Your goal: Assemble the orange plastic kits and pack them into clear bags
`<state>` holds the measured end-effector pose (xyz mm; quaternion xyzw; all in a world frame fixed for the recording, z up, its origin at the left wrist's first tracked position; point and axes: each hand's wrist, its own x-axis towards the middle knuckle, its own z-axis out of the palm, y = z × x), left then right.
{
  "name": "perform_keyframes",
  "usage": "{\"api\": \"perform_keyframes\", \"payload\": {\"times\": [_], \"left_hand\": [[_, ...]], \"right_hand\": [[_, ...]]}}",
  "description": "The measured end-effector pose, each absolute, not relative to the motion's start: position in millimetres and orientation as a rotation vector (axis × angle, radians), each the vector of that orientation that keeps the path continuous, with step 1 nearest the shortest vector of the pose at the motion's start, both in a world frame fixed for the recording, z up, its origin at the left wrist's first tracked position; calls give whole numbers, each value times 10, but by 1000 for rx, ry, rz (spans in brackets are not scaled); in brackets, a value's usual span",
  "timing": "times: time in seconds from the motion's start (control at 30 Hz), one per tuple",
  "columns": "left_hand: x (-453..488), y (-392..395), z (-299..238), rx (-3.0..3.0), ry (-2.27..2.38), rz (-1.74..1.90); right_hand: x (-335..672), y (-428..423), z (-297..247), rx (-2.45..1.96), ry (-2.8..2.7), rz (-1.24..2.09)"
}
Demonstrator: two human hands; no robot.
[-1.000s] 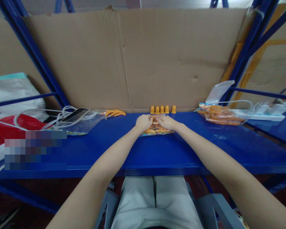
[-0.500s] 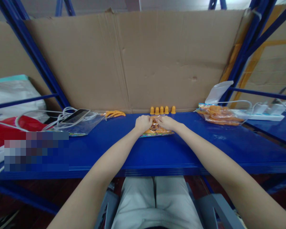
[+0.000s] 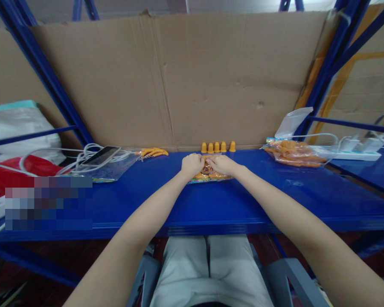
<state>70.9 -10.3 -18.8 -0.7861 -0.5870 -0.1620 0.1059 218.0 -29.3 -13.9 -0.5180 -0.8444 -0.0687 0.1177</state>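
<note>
A clear plastic bag [image 3: 211,175] with orange pieces inside lies on the blue shelf in front of me, a colourful strip along its near edge. My left hand [image 3: 192,165] is closed on the bag's far left part, fingers curled with the thumb inward. On its far right part my right hand [image 3: 222,164] is closed as well, the thumb near the other one. My fingers hide much of the bag's far edge. Just behind the hands, several small orange cups [image 3: 216,147] stand upside down in a row by the cardboard.
At right lies another plastic bag of orange pieces [image 3: 291,153], beside a white power strip [image 3: 348,153]. Orange curved pieces with small chains [image 3: 153,152] lie at left, near a phone [image 3: 101,156] on white cables. Cardboard [image 3: 230,81] closes off the back of the blue shelf [image 3: 141,192].
Both hands stay on the bag in nearly the same place. The right fingers have shifted very slightly. The whole view has tilted a little.
</note>
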Motion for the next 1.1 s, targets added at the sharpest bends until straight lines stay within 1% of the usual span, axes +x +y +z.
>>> {"api": "perform_keyframes", "payload": {"times": [0.17, 0.27, 0.37, 0.5, 0.57, 0.73, 1.1], "left_hand": [[712, -118, -188, -2309, -1737, -482], [712, -132, -182, -2313, -1744, -478], [717, -145, -172, -2313, -1762, -479], [723, -161, -166, -2311, -1787, -506], [725, -165, -170, -2307, -1793, -513], [727, -155, -185, -2293, -1802, -522], [734, -148, -189, -2223, -1891, -463]], "right_hand": [[2222, -264, -144, -1466, -2449, -180], [2273, -244, -149, -1438, -2385, -251], [2299, -246, -152, -1572, -2293, -317], [2296, -263, -154, -1769, -2283, -162], [2291, -272, -151, -1770, -2297, -125], [2289, -283, -142, -1731, -2328, -157], [2259, -322, -91, -1866, -2307, -192]]}}
